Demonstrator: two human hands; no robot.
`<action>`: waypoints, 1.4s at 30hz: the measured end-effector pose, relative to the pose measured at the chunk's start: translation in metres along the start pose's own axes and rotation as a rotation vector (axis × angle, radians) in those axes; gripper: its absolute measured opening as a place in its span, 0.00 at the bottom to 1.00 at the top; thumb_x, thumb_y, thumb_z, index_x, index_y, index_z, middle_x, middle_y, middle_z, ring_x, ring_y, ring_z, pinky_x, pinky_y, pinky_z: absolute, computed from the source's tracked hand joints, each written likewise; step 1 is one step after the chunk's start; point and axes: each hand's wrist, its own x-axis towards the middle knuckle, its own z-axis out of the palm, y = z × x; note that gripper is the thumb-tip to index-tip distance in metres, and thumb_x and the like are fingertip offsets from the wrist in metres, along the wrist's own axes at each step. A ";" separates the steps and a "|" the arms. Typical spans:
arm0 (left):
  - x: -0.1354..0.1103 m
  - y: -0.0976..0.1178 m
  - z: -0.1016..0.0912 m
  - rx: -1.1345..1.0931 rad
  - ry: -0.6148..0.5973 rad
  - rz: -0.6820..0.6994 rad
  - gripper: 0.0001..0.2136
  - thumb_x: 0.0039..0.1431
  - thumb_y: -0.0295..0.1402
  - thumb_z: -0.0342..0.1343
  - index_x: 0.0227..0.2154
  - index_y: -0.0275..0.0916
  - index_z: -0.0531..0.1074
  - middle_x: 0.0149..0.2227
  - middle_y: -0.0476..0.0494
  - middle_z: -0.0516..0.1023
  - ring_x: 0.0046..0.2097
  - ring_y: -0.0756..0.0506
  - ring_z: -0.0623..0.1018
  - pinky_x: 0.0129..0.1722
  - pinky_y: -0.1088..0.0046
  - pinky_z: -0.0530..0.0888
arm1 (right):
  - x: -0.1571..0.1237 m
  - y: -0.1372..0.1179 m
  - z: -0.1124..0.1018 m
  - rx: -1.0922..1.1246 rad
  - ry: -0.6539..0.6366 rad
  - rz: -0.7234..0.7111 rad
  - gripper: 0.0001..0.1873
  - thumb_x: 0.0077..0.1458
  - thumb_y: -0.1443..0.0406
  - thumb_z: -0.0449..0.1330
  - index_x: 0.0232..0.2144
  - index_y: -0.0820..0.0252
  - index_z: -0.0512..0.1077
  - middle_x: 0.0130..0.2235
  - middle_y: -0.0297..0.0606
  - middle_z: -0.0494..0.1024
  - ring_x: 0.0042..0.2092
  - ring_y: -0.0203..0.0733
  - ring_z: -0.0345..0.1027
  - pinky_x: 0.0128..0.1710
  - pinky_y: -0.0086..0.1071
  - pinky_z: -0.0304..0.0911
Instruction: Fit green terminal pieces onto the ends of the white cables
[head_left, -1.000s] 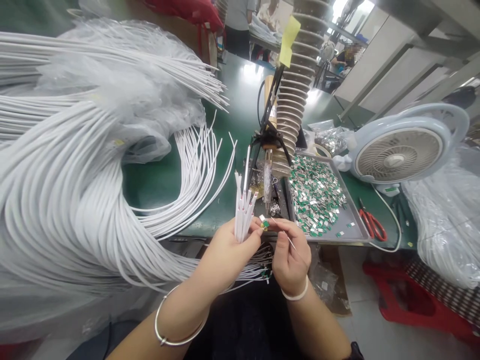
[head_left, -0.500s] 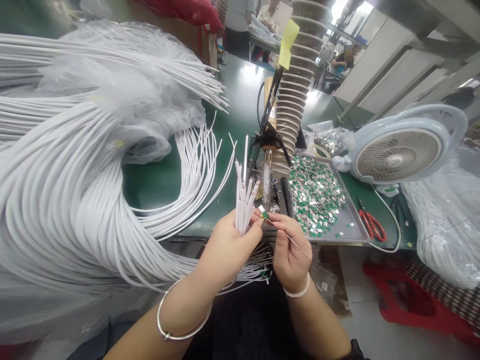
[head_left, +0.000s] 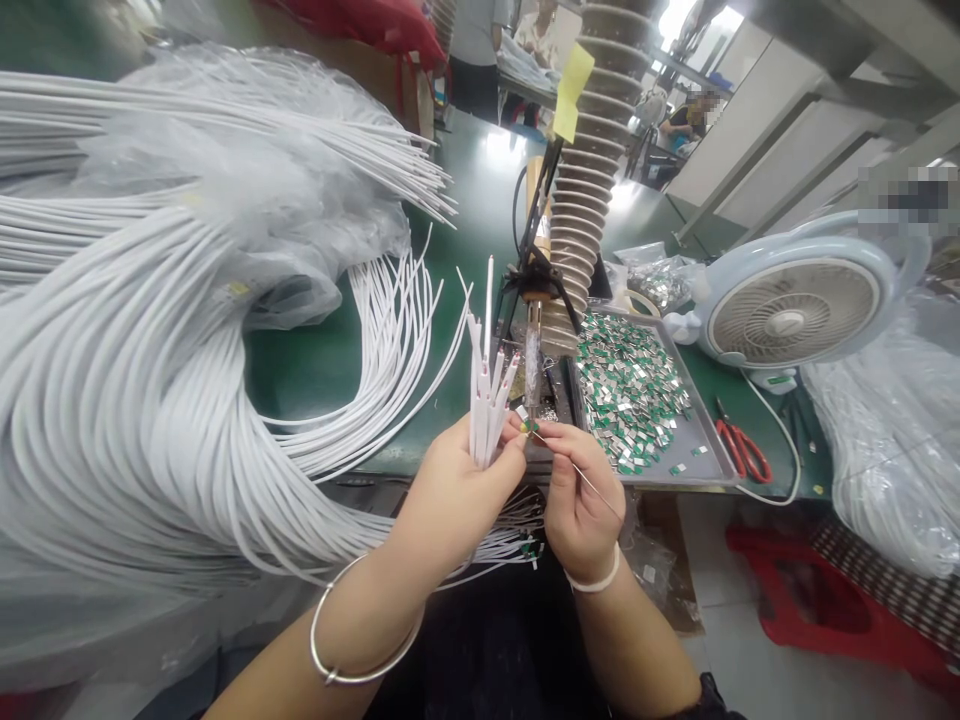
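My left hand (head_left: 457,492) is closed around a bunch of white cable ends (head_left: 486,385) that stick upward. Its thumb and finger also pinch a small green and silver connector piece (head_left: 527,422). My right hand (head_left: 579,490) is closed in a pinch on a thin solder wire (head_left: 581,477), whose tip touches the connector piece. Just above the piece hangs a soldering iron (head_left: 533,350), clamped tip down on a black stand. Both hands hover in front of the green table's near edge.
A big heap of white cables (head_left: 127,400), partly under clear plastic, fills the left. A metal tray (head_left: 705,450) with several green connector pieces lies to the right. Beside it stand a white fan (head_left: 802,305) and red scissors (head_left: 742,445). A ribbed hose (head_left: 589,190) rises behind the iron.
Both hands have lifted slightly, bringing the connector piece and wire tip up under the iron's tip.
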 end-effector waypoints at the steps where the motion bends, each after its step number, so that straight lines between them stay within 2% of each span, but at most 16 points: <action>1: 0.000 0.000 0.000 -0.002 -0.001 0.005 0.03 0.53 0.29 0.53 0.26 0.40 0.68 0.33 0.51 0.75 0.37 0.48 0.74 0.40 0.73 0.69 | 0.000 0.000 0.000 0.000 -0.001 -0.001 0.14 0.56 0.75 0.50 0.41 0.58 0.69 0.40 0.42 0.77 0.45 0.42 0.72 0.43 0.41 0.71; 11: -0.001 0.000 0.000 0.008 0.010 0.015 0.02 0.54 0.29 0.53 0.26 0.40 0.68 0.32 0.51 0.74 0.37 0.49 0.74 0.40 0.74 0.69 | 0.002 0.000 0.002 0.015 -0.016 -0.014 0.15 0.55 0.76 0.51 0.41 0.59 0.70 0.40 0.42 0.76 0.45 0.41 0.71 0.44 0.39 0.70; 18: -0.001 -0.009 0.000 0.003 -0.003 0.032 0.03 0.54 0.29 0.52 0.26 0.40 0.68 0.33 0.49 0.74 0.38 0.48 0.74 0.42 0.72 0.69 | -0.002 -0.001 -0.001 0.026 -0.053 0.024 0.15 0.54 0.77 0.51 0.40 0.59 0.69 0.41 0.42 0.75 0.45 0.41 0.70 0.43 0.39 0.69; 25: -0.012 -0.020 -0.001 0.089 -0.181 0.035 0.07 0.59 0.34 0.49 0.30 0.38 0.68 0.32 0.45 0.73 0.37 0.45 0.73 0.39 0.70 0.68 | -0.011 -0.005 -0.002 -0.013 -0.082 0.054 0.14 0.54 0.76 0.50 0.40 0.59 0.69 0.39 0.42 0.74 0.45 0.41 0.69 0.43 0.40 0.69; 28: -0.017 -0.027 -0.001 0.138 -0.220 0.056 0.11 0.61 0.36 0.46 0.27 0.38 0.67 0.28 0.46 0.71 0.32 0.46 0.71 0.34 0.71 0.68 | -0.015 -0.008 -0.005 0.012 -0.111 0.075 0.15 0.54 0.76 0.50 0.40 0.58 0.69 0.39 0.42 0.75 0.44 0.41 0.70 0.43 0.39 0.69; 30: -0.018 -0.033 -0.002 0.146 -0.212 0.040 0.14 0.61 0.38 0.44 0.24 0.39 0.67 0.25 0.47 0.70 0.29 0.47 0.70 0.32 0.71 0.67 | -0.018 -0.010 -0.010 0.033 -0.125 0.087 0.15 0.54 0.77 0.50 0.40 0.59 0.69 0.38 0.42 0.75 0.43 0.40 0.70 0.43 0.38 0.69; 33: -0.017 -0.040 -0.006 0.107 -0.094 -0.018 0.13 0.61 0.39 0.46 0.29 0.37 0.71 0.34 0.42 0.75 0.37 0.44 0.74 0.40 0.68 0.68 | -0.022 -0.011 -0.021 0.023 -0.121 0.098 0.16 0.54 0.77 0.50 0.41 0.59 0.69 0.38 0.41 0.75 0.43 0.40 0.70 0.43 0.38 0.68; 35: -0.016 -0.042 -0.010 0.138 -0.102 -0.044 0.16 0.60 0.40 0.46 0.24 0.38 0.70 0.29 0.43 0.74 0.34 0.44 0.73 0.38 0.69 0.67 | -0.021 -0.008 -0.031 -0.022 -0.102 0.122 0.17 0.55 0.77 0.50 0.42 0.57 0.69 0.36 0.39 0.75 0.40 0.39 0.70 0.41 0.37 0.68; 37: -0.015 -0.042 -0.013 0.121 -0.144 -0.077 0.14 0.59 0.40 0.48 0.23 0.38 0.69 0.22 0.48 0.69 0.29 0.47 0.70 0.34 0.70 0.65 | -0.017 0.000 -0.042 -0.099 -0.061 0.146 0.17 0.56 0.76 0.49 0.44 0.56 0.68 0.33 0.37 0.74 0.37 0.38 0.70 0.39 0.36 0.68; 40: -0.014 -0.045 -0.017 -0.012 -0.190 -0.113 0.07 0.54 0.37 0.55 0.28 0.39 0.69 0.27 0.50 0.69 0.29 0.49 0.67 0.32 0.72 0.64 | -0.005 0.017 -0.059 -0.316 -0.064 0.187 0.13 0.58 0.72 0.48 0.41 0.57 0.69 0.34 0.38 0.74 0.36 0.38 0.70 0.37 0.35 0.67; 42: -0.013 -0.051 -0.020 -0.094 -0.217 -0.131 0.06 0.52 0.34 0.58 0.31 0.39 0.70 0.30 0.49 0.69 0.30 0.49 0.67 0.32 0.72 0.64 | 0.004 0.029 -0.068 -0.451 -0.174 0.238 0.11 0.58 0.69 0.48 0.38 0.58 0.69 0.35 0.40 0.75 0.37 0.41 0.70 0.39 0.37 0.67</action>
